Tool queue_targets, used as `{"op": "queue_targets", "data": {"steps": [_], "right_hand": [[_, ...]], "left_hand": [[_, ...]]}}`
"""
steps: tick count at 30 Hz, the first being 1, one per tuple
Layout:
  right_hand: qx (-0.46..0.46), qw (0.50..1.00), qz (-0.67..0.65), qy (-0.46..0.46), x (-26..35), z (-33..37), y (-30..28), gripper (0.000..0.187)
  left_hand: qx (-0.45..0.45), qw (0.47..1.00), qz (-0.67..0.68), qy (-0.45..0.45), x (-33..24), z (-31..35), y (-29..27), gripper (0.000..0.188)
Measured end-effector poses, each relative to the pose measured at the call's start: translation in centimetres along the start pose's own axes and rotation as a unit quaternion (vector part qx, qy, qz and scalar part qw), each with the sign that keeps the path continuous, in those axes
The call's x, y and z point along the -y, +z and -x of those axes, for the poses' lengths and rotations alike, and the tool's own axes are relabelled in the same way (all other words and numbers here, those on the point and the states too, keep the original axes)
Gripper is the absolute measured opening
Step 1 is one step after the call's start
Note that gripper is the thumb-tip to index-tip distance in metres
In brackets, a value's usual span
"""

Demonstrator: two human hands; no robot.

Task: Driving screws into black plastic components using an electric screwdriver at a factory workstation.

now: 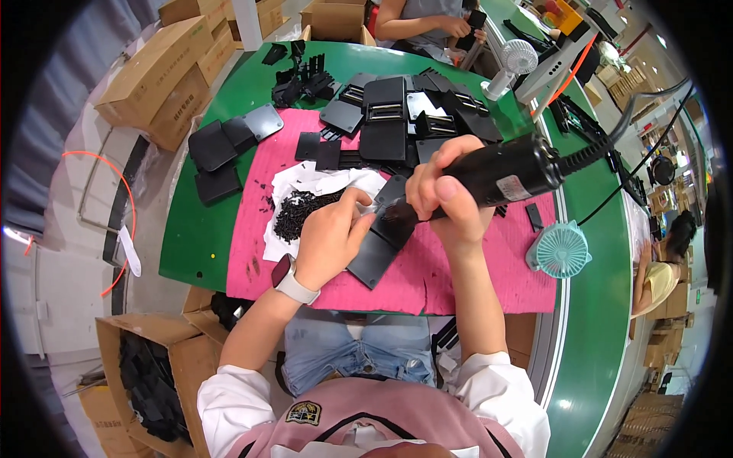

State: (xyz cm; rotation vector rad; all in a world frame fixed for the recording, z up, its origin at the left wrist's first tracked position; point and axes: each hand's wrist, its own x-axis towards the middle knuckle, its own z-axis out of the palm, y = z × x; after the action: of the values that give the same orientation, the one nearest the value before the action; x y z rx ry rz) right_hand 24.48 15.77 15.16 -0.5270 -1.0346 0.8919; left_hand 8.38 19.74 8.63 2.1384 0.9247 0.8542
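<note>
My right hand (450, 195) grips a corded black electric screwdriver (508, 169), its working end pointing down and left. Below that end lies a black plastic bracket (372, 258) with flat plates, on a pink mat. My left hand (333, 233) is at the bracket's left side, thumb and forefinger brought together near the screwdriver's tip. Whatever is between those fingertips is too small to make out. Just beyond the left hand, a heap of small black screw-like pieces (294, 217) sits on crumpled white paper (307, 177).
Stacked black brackets (384, 114) cover the mat's far side; more plates (214, 145) lie left on the green table (183, 248). A teal fan (561, 250) stands right, a white fan (518, 59) farther back. A carton of black parts (191, 374) is lower left. Another person (416, 27) works opposite.
</note>
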Motion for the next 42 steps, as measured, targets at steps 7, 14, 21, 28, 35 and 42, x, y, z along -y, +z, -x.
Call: {"op": "queue_targets", "data": {"steps": [7,14,21,28,35,42], "right_hand": [[0.045,0.99,0.13,0.033,-0.9,-1.0,1.8,0.026],[0.046,0.992,0.11,0.052,-1.2,-1.2,1.7,0.026],[0.08,0.994,0.063,0.046,-1.5,-1.4,0.9,0.028],[0.217,0.975,0.003,0.051,-1.7,-2.3,-0.3,0.032],[0.181,0.972,-0.022,0.149,-1.3,-2.9,0.6,0.034],[0.195,0.97,0.015,0.147,-1.1,-3.2,1.2,0.036]], "left_hand": [[-0.021,0.994,0.103,-0.026,1.2,0.0,0.9,0.023],[-0.004,0.998,0.058,-0.03,0.5,0.0,0.5,0.023],[-0.002,0.998,0.054,-0.022,0.6,0.0,0.5,0.023],[0.002,0.997,0.066,-0.034,0.6,-0.1,0.4,0.023],[-0.002,0.998,0.054,-0.038,0.7,-0.1,0.6,0.023],[-0.006,0.999,0.037,-0.022,1.0,0.0,0.7,0.022]]}}
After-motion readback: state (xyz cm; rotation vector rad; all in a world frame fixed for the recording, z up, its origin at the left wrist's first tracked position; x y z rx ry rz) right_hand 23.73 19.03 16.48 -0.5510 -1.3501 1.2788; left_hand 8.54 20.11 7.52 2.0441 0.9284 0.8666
